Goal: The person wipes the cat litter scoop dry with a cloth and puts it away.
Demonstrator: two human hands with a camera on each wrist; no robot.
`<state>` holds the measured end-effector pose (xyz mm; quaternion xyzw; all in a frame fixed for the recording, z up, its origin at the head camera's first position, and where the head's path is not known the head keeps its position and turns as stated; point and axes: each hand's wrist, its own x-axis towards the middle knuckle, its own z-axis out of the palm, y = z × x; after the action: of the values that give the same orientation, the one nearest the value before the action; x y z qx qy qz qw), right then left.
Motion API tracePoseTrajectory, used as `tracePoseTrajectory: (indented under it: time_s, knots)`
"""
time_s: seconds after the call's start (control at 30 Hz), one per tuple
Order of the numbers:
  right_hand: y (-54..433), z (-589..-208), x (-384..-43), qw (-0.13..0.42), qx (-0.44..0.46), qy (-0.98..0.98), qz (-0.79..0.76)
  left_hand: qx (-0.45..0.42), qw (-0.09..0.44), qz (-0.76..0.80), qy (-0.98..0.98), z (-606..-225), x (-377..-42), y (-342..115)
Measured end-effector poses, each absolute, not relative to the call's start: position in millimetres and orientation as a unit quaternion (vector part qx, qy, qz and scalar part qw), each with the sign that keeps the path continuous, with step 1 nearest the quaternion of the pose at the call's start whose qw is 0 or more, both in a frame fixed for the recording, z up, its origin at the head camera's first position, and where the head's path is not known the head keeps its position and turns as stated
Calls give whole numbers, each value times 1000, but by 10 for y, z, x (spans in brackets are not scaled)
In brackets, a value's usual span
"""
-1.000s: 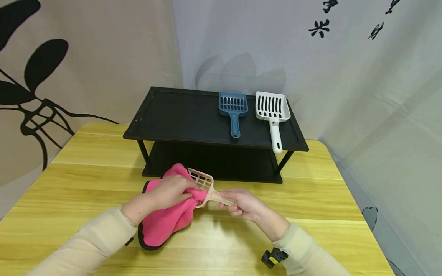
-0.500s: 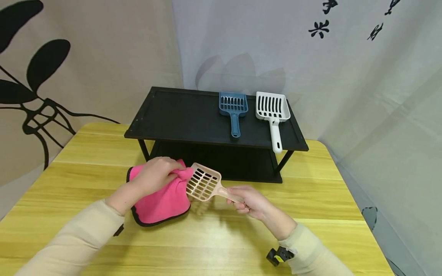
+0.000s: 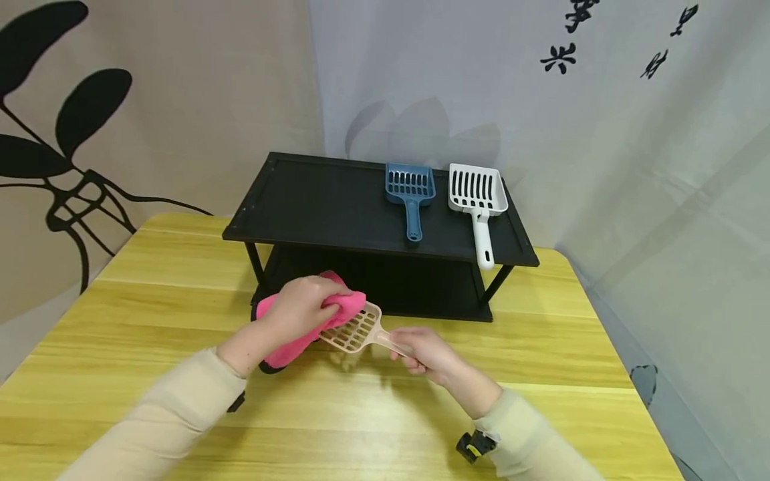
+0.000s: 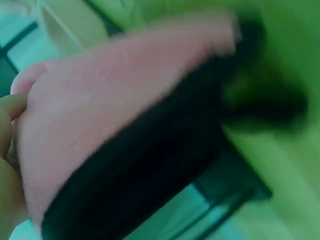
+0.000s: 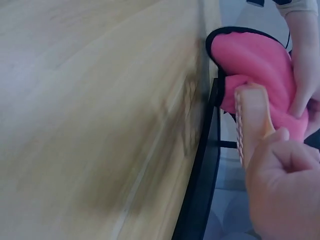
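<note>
A beige slotted litter scoop [image 3: 355,331] is held by its handle in my right hand [image 3: 428,357], raised above the table. My left hand [image 3: 301,310] grips a pink cloth [image 3: 297,347] with black edging and lays it over the upper left part of the scoop's slotted head. Part of that head is hidden beneath the cloth. In the left wrist view the pink cloth [image 4: 110,105] fills much of the picture and is blurred. The right wrist view shows the scoop [image 5: 255,112] edge-on, with the cloth [image 5: 255,60] against its far end.
Behind the hands stands a black two-tier rack [image 3: 325,200] on the wooden table [image 3: 541,347]. On its top shelf lie a blue litter scoop [image 3: 411,194] and a white litter scoop [image 3: 478,200]. Its lower shelf [image 3: 391,280] is close beyond the beige scoop.
The cloth first covered the scoop's left side, then slid left off most of it, and now lies over its upper left again. My right hand kept its hold on the handle.
</note>
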<state>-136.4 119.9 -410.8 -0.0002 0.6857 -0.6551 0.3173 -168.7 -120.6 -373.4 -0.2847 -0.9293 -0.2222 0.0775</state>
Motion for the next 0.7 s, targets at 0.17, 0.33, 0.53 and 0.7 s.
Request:
tracePoseTrajectory:
  time_s: [0.17, 0.33, 0.53, 0.7]
  knots:
    - [1135, -4074, -1348, 296, 2, 694, -657, -286, 40, -241, -927, -3917, -1678, -1031]
    - [1137, -4035, -1336, 309, -14, 674, -671, -287, 25, -246, -925, -4005, -1667, -1014]
    - [1166, -4020, -1319, 331, -16, 650, -684, -306, 22, -216, -927, -3988, -1654, -1036]
    - [1169, -3997, -1302, 338, -17, 645, -685, -298, 48, -194, -933, -3955, -1622, -1128]
